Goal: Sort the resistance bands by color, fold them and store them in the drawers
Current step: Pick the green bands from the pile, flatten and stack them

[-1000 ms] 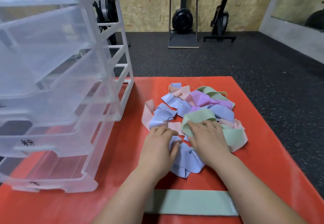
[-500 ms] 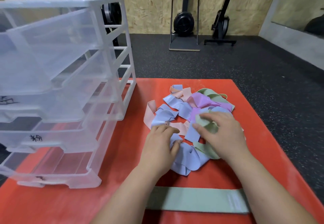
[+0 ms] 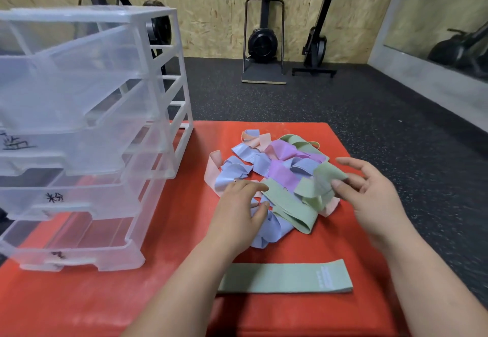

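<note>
A green strip is laid flat nearest on the red mat, the tangled pile is pinned under the left hand with flat fingers, and a second green band, pressed down a moment ago, is now pinched up by the right hand, so greens are being gathered, the drawers not yet used.

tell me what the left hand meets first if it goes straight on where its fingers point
Probably the green band, whose end lies right at the left hand's fingertips, though height above it is unclear.
</note>
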Tool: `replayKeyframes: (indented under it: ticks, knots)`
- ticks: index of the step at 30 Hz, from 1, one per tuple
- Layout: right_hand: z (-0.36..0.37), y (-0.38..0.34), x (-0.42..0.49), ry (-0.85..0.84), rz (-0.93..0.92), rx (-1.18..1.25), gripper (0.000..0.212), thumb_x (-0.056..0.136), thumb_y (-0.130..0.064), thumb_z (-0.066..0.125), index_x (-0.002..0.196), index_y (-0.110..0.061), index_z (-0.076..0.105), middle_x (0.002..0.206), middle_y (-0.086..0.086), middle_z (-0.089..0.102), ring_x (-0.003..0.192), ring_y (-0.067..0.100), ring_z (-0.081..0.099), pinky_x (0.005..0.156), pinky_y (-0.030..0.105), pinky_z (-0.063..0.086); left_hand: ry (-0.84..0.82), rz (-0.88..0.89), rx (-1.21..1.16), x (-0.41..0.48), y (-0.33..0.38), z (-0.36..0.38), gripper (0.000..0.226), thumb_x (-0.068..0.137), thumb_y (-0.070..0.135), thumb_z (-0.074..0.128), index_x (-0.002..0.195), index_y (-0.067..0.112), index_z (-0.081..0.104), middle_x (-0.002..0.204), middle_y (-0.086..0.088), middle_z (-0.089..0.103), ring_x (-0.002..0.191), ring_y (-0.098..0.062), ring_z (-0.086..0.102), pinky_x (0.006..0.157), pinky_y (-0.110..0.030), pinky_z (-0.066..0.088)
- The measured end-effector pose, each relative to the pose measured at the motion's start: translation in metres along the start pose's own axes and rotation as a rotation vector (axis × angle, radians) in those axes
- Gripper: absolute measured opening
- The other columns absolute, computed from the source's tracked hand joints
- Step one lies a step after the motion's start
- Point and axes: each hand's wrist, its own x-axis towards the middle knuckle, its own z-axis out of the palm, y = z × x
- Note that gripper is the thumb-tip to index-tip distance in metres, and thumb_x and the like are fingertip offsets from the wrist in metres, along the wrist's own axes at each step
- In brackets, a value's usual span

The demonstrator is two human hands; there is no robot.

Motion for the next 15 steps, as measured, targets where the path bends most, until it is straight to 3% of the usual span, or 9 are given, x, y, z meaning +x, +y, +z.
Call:
replayKeyframes:
  ticks: [7, 12, 15]
  knots:
    - [-0.002, 0.0, -0.017, 0.051, 0.071, 0.182, 0.028, 0.103, -0.001, 0.057, 0.127, -0.014, 0.064, 0.111, 0.009, 0.079, 0.097, 0.018, 0.075, 0.082, 0.027, 0.063, -0.008, 0.023, -0.164, -0.006, 0.027, 0.018, 0.032, 0.099, 0.031, 0.068, 0.132, 0.031, 0.066, 0.129, 0.02, 0.065, 0.122, -0.001, 0.057, 0.102, -0.024, 0.047]
    - [-0.008, 0.01, -0.021, -0.042, 0.015, 0.017, 0.031, 0.103, 0.004, 0.053, 0.125, -0.015, 0.064, 0.107, 0.009, 0.08, 0.096, 0.023, 0.075, 0.089, 0.04, 0.057, -0.042, 0.028, -0.251, -0.007, 0.043, 0.026, 0.041, 0.101, 0.038, 0.068, 0.141, 0.033, 0.059, 0.133, 0.02, 0.063, 0.123, -0.003, 0.057, 0.1, -0.021, 0.045]
    - [-0.007, 0.013, -0.023, -0.173, -0.027, -0.075, 0.034, 0.102, 0.007, 0.054, 0.125, -0.016, 0.064, 0.116, 0.004, 0.078, 0.108, 0.02, 0.073, 0.095, 0.042, 0.054, -0.063, 0.013, -0.287, -0.004, 0.052, 0.03, 0.037, 0.101, 0.043, 0.067, 0.137, 0.035, 0.063, 0.13, 0.023, 0.065, 0.123, -0.001, 0.058, 0.102, -0.023, 0.046]
